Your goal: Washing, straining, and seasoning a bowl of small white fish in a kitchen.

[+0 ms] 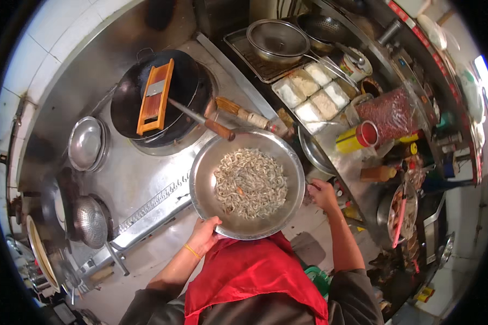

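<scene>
A large stainless steel basin (205,191) sits in front of my red apron, with a heap of small shrimp (250,183) in it. One orange piece (239,190) stands out among them. My left hand (207,233) grips the basin's near-left rim, thumb on top. Just off the right rim is my right hand (323,195), its fingers curled. Something dark red shows by its fingertips, but whether the hand holds it is unclear. Beyond the basin, a wooden-handled metal tool (219,129) reaches from the wok to the basin's far rim; its handle end overlaps that rim in view.
On the steel range, an orange-framed mandoline slicer (156,97) lies across a black wok (126,89). A bamboo brush (244,113) lies beside it. Steel bowls (85,142) and a perforated ladle (90,221) are at left. Seasoning containers (309,95) and a yellow can (347,140) stand at right.
</scene>
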`<action>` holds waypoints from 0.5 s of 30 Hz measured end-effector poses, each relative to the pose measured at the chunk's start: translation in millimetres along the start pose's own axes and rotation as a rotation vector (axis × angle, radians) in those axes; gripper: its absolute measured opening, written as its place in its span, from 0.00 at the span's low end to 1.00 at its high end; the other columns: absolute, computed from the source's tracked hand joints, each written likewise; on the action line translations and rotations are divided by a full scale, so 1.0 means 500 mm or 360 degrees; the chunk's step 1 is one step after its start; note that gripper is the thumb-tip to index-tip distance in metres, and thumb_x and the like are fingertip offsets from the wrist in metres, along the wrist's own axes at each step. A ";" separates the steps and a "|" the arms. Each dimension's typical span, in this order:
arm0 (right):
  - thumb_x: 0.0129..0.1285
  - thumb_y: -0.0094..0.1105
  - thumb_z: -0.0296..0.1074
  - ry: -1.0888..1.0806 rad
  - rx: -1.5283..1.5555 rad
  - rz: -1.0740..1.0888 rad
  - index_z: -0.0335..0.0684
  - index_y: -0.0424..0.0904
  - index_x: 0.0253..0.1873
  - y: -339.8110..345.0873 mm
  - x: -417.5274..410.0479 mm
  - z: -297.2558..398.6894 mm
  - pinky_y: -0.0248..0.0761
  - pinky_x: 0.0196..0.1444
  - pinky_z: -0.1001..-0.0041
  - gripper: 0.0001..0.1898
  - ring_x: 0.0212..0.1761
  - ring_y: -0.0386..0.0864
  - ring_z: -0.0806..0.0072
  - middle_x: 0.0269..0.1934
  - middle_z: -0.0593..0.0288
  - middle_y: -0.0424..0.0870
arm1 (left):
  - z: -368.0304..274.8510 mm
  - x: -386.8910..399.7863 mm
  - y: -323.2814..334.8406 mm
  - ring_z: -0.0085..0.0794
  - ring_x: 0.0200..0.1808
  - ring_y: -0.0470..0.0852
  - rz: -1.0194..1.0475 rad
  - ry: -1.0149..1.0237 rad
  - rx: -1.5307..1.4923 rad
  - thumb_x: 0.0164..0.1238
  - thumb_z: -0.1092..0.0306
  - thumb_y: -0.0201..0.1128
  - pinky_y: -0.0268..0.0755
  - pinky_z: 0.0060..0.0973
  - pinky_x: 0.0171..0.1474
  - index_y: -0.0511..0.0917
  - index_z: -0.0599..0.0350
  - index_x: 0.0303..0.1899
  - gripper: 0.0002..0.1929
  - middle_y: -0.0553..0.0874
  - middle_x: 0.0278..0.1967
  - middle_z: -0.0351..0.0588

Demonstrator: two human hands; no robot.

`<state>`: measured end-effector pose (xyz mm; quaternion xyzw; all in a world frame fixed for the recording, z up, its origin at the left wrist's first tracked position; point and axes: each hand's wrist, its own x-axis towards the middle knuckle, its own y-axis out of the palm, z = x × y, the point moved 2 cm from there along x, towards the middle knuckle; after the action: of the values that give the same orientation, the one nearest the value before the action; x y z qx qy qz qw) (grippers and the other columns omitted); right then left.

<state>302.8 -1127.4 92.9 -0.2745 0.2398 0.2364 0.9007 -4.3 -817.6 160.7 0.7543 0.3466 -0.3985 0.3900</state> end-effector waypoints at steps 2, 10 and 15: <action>0.70 0.68 0.33 -0.0506 -0.0252 -0.0148 0.28 0.77 0.67 -0.021 0.063 0.020 0.79 0.45 0.73 0.25 0.42 0.86 0.74 0.44 0.57 0.90 | -0.019 0.005 0.038 0.39 0.44 0.86 -0.0031 0.0068 0.0026 0.67 0.79 0.58 0.86 0.45 0.45 0.76 0.61 0.52 0.13 0.83 0.44 0.49; 0.66 0.68 0.37 -0.0991 -0.0712 -0.0163 0.35 0.83 0.60 -0.060 0.295 0.334 0.78 0.55 0.59 0.20 0.51 0.86 0.48 0.49 0.42 0.88 | -0.028 0.069 0.065 0.42 0.48 0.86 0.0001 0.0118 -0.0061 0.67 0.80 0.55 0.87 0.50 0.44 0.70 0.61 0.62 0.22 0.82 0.49 0.51; 0.69 0.61 0.33 -0.0848 -0.1757 0.0021 0.32 0.85 0.51 -0.114 0.431 0.472 0.80 0.54 0.54 0.13 0.50 0.86 0.45 0.47 0.38 0.87 | -0.016 0.066 0.098 0.44 0.44 0.87 -0.0080 0.0253 -0.0140 0.64 0.80 0.55 0.89 0.46 0.36 0.70 0.60 0.63 0.24 0.83 0.48 0.51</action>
<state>572.8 -962.4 166.8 -0.6306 -0.1497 0.3919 0.6530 53.7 -825.9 150.3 0.7567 0.4124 -0.3314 0.3840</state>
